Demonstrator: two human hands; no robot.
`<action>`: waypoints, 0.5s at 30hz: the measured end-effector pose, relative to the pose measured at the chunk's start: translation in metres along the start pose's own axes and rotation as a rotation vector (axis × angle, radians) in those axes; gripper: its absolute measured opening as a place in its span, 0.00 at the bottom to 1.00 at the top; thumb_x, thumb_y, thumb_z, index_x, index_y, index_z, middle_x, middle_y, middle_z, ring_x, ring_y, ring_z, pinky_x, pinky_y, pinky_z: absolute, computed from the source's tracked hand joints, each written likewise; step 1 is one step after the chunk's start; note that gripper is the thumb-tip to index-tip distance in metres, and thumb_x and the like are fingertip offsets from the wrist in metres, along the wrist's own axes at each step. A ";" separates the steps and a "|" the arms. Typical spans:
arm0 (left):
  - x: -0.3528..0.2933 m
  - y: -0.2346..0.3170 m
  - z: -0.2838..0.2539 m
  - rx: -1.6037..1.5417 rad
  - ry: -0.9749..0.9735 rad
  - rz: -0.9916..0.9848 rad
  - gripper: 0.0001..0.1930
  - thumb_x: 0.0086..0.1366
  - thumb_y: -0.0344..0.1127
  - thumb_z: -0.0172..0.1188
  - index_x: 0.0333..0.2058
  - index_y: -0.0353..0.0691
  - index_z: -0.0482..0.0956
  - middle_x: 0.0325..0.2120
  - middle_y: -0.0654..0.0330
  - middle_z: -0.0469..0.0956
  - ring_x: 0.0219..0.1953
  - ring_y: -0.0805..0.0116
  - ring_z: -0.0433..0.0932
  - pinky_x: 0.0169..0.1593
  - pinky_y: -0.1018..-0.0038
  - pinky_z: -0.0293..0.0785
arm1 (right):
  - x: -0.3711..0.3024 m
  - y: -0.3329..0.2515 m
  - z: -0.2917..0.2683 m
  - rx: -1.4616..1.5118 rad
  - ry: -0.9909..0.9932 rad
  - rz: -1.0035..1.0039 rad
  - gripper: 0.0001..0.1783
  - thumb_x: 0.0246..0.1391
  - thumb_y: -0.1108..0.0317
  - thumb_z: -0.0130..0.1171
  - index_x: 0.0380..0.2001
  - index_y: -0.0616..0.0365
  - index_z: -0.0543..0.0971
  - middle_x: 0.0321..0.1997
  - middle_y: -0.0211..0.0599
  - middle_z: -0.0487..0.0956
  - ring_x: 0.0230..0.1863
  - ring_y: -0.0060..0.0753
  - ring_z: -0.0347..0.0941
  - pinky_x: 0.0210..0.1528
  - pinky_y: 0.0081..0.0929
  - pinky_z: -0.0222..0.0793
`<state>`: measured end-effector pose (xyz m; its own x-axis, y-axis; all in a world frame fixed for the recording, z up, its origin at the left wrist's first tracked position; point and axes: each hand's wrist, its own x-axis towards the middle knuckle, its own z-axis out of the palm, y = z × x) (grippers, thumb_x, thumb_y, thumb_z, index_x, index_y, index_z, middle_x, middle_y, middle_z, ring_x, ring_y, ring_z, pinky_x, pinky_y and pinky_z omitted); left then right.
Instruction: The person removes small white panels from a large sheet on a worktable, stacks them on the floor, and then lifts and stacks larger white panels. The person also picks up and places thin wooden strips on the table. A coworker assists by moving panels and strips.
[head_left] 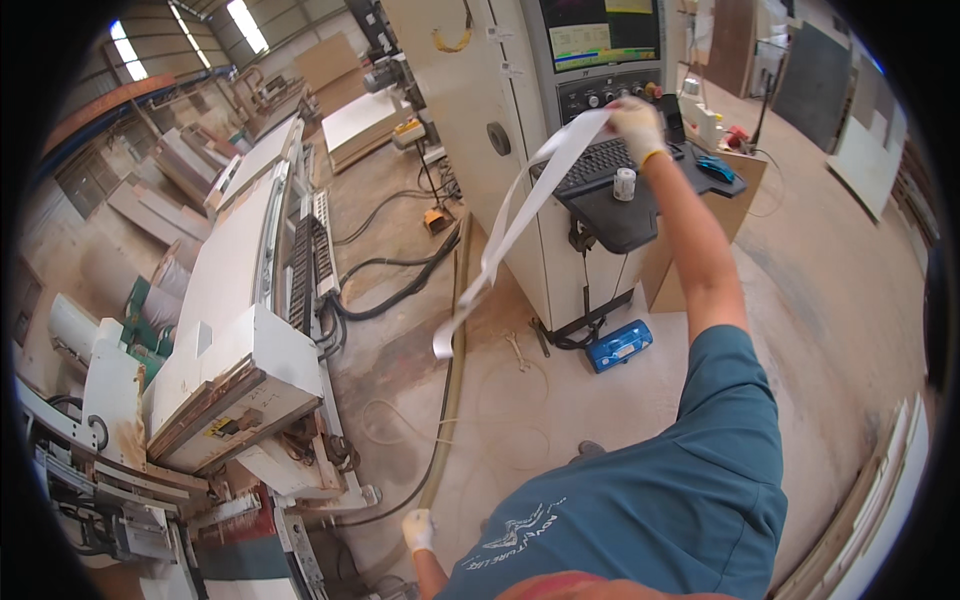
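My right hand [638,128], in a pale work glove, is raised at the machine's control station, with its fingers closed on one end of a long white strip [545,190]. The strip hangs down to the left in two loose lengths, and its lower end curls above the floor. Behind and below that hand are a black keyboard [598,165] and a row of knobs [594,100] under the screen. A small white roll [624,184] stands on the dark tray [612,222]. My left hand [418,528], also gloved, hangs low by my side with curled fingers; nothing shows in it.
A lit screen [603,35] sits in the tall cream cabinet [450,60]. Blue gloves [716,168] lie right of the keyboard. On the floor are a blue box [619,346], wrenches [518,352] and black cables [400,290]. A long machine bed [225,260] runs along the left.
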<state>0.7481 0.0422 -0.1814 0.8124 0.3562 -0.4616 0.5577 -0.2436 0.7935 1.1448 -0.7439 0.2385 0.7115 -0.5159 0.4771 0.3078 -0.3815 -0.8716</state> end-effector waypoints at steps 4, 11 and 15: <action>-0.056 -0.061 0.060 1.111 -0.220 0.287 0.17 0.66 0.45 0.57 0.40 0.40 0.87 0.32 0.50 0.86 0.35 0.49 0.86 0.41 0.55 0.81 | 0.117 0.079 -0.100 -0.208 0.268 0.157 0.11 0.56 0.71 0.56 0.38 0.56 0.86 0.30 0.33 0.85 0.27 0.26 0.80 0.31 0.25 0.76; -0.133 -0.099 0.113 0.773 -0.278 -0.354 0.18 0.65 0.46 0.58 0.42 0.41 0.88 0.41 0.48 0.86 0.42 0.49 0.86 0.46 0.55 0.81 | 0.068 0.164 -0.213 -0.778 0.350 0.071 0.30 0.56 0.56 0.59 0.61 0.54 0.76 0.56 0.57 0.81 0.58 0.58 0.77 0.60 0.48 0.70; -0.164 -0.099 0.157 0.637 -0.286 -0.717 0.17 0.64 0.45 0.60 0.43 0.40 0.89 0.44 0.48 0.86 0.44 0.51 0.86 0.47 0.56 0.81 | -0.119 0.134 -0.129 0.264 -0.053 0.291 0.23 0.69 0.57 0.56 0.58 0.63 0.77 0.38 0.31 0.81 0.38 0.26 0.77 0.40 0.32 0.73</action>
<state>0.5864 -0.1332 -0.2466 0.2119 0.3979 -0.8926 0.8511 -0.5240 -0.0315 1.0197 -0.8328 0.0791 0.8228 -0.5302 0.2049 0.2350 -0.0108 -0.9719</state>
